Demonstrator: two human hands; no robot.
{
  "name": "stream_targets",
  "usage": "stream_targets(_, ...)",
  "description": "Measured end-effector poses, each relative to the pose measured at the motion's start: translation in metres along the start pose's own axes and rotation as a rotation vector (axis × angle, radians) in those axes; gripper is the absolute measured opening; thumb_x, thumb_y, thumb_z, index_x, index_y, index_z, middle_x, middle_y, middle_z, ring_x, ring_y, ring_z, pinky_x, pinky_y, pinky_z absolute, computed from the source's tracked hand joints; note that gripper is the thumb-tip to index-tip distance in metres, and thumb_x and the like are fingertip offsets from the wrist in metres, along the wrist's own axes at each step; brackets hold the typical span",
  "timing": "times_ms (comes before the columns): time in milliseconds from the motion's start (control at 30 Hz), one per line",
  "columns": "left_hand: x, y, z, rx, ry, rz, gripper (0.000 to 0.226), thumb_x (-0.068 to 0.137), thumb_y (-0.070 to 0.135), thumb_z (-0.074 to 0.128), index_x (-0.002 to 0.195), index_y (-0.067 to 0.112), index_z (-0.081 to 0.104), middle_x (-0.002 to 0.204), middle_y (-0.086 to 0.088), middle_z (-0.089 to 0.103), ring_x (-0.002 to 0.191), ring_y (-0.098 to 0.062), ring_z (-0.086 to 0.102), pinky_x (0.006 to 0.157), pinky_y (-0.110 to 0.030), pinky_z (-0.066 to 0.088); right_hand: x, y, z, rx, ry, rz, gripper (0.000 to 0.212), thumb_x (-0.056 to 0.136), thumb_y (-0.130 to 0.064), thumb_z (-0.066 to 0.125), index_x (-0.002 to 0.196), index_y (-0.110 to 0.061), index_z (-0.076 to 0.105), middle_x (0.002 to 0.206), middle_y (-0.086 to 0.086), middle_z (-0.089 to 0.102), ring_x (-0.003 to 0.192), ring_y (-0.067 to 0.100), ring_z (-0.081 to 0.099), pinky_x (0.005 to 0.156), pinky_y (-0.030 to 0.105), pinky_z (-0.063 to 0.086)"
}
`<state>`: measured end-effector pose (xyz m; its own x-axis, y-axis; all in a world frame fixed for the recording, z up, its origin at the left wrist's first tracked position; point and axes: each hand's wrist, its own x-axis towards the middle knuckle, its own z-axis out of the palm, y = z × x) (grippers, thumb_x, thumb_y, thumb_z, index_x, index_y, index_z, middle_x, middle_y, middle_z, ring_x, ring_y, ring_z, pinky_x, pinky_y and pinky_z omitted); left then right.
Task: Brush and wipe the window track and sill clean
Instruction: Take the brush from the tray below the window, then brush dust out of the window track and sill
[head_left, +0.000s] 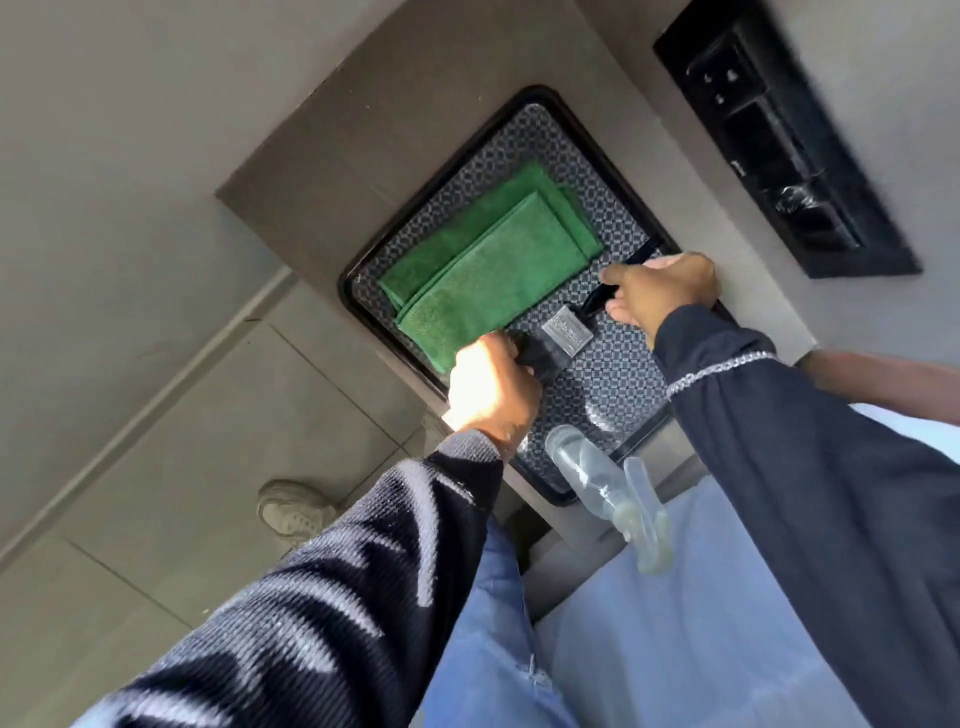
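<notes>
Head view: both hands reach into the tray (358, 291). The left hand (491, 387) closes around the dark brush (558, 335) at its near end; the right hand (662, 286) pinches the far, narrow end. Risk: lifting with either elbow could topple the spray bottle (605, 475) just below the left wrist. The green cloth (488, 262) lies touching the left knuckles, beyond them.
</notes>
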<state>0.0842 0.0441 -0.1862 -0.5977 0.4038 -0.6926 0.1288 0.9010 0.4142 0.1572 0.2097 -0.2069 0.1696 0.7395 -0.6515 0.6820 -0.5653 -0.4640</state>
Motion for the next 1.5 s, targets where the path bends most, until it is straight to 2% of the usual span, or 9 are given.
stream_targets(200, -0.035, -0.003, -0.058, -0.284, -0.027, 0.025, 0.009, 0.081, 0.007, 0.075, 0.089, 0.011, 0.075, 0.076, 0.005, 0.068, 0.061, -0.001, 0.06, 0.055, -0.011, 0.051, -0.052, -0.015, -0.038, 0.16, -0.191, -0.008, 0.028, 0.067, -0.015, 0.086, 0.075, -0.003, 0.062, 0.049, 0.005, 0.058, 0.039, 0.014, 0.052, 0.039, 0.02, 0.04)
stream_targets(400, -0.121, 0.013, -0.186, -0.487, 0.119, 0.069, 0.02, 0.078, 0.006, 0.077, 0.069, 0.023, 0.07, 0.061, 0.014, 0.065, 0.047, 0.013, 0.052, 0.051, -0.001, 0.04, -0.172, -0.078, -0.1, 0.42, -0.495, -0.055, 0.027, 0.08, -0.013, 0.08, 0.083, -0.006, 0.054, 0.058, 0.009, 0.065, 0.055, 0.018, 0.06, 0.052, 0.022, 0.053)
stream_targets(567, -0.181, 0.017, -0.297, -0.514, 0.275, 0.151, 0.008, 0.076, 0.004, 0.076, 0.072, 0.012, 0.075, 0.062, 0.007, 0.068, 0.05, 0.008, 0.053, 0.056, -0.005, 0.042, -0.272, -0.147, -0.112, 0.515, -0.675, -0.18, 0.022, 0.084, -0.009, 0.075, 0.089, -0.006, 0.054, 0.08, 0.015, 0.065, 0.068, 0.024, 0.069, 0.06, 0.025, 0.059)
stream_targets(733, -0.219, -0.015, -0.382, -0.548, 0.583, 0.192, 0.008, 0.076, 0.011, 0.077, 0.074, 0.019, 0.076, 0.068, 0.005, 0.07, 0.055, 0.006, 0.057, 0.059, -0.006, 0.043, -0.358, -0.203, -0.086, 0.496, -0.895, -0.353, 0.021, 0.077, -0.015, 0.075, 0.091, -0.001, 0.066, 0.074, 0.013, 0.075, 0.067, 0.028, 0.074, 0.057, 0.025, 0.061)
stream_targets(833, -0.234, -0.052, -0.424, -0.597, 0.75, 0.3, 0.011, 0.082, 0.016, 0.074, 0.093, 0.017, 0.075, 0.087, 0.005, 0.074, 0.075, -0.002, 0.067, 0.069, -0.012, 0.05, -0.408, -0.229, -0.058, 0.484, -0.95, -0.436, 0.019, 0.076, -0.015, 0.074, 0.09, -0.003, 0.067, 0.069, 0.011, 0.074, 0.062, 0.025, 0.074, 0.054, 0.024, 0.059)
stream_targets(1000, -0.24, -0.144, -0.481, -0.319, 1.09, 0.277, 0.029, 0.086, 0.023, 0.055, 0.111, 0.01, 0.063, 0.106, -0.006, 0.065, 0.099, -0.016, 0.058, 0.09, -0.025, 0.044, -0.481, -0.266, 0.001, 0.467, -1.006, -0.553, 0.003, 0.089, -0.008, 0.067, 0.086, -0.006, 0.067, 0.067, 0.01, 0.074, 0.062, 0.023, 0.074, 0.053, 0.024, 0.059)
stream_targets(1200, -0.224, -0.225, -0.507, 0.108, 0.951, 0.228, 0.05, 0.089, 0.027, 0.053, 0.131, 0.001, 0.052, 0.137, -0.021, 0.054, 0.136, -0.04, 0.042, 0.116, -0.056, 0.029, -0.555, -0.298, 0.073, 0.465, -0.945, -0.631, 0.013, 0.088, -0.008, 0.069, 0.076, -0.005, 0.065, 0.058, 0.008, 0.072, 0.054, 0.02, 0.072, 0.049, 0.023, 0.057)
stream_targets(1400, -0.216, -0.237, -0.508, 0.145, 0.966, 0.166, 0.059, 0.092, 0.04, 0.043, 0.132, -0.002, 0.053, 0.135, -0.022, 0.057, 0.13, -0.04, 0.049, 0.116, -0.053, 0.032, -0.605, -0.321, 0.119, 0.478, -0.893, -0.574, 0.013, 0.09, -0.002, 0.061, 0.079, 0.002, 0.056, 0.05, 0.008, 0.067, 0.051, 0.022, 0.072, 0.047, 0.025, 0.056)
stream_targets(1500, -0.209, -0.237, -0.506, 0.133, 1.021, 0.14, 0.057, 0.09, 0.039, 0.049, 0.129, -0.002, 0.058, 0.13, -0.021, 0.062, 0.125, -0.038, 0.055, 0.114, -0.047, 0.038, -0.637, -0.326, 0.148, 0.37, -0.91, -0.568, 0.005, 0.091, 0.002, 0.055, 0.092, 0.006, 0.055, 0.062, 0.018, 0.066, 0.045, 0.018, 0.069, 0.042, 0.023, 0.055)
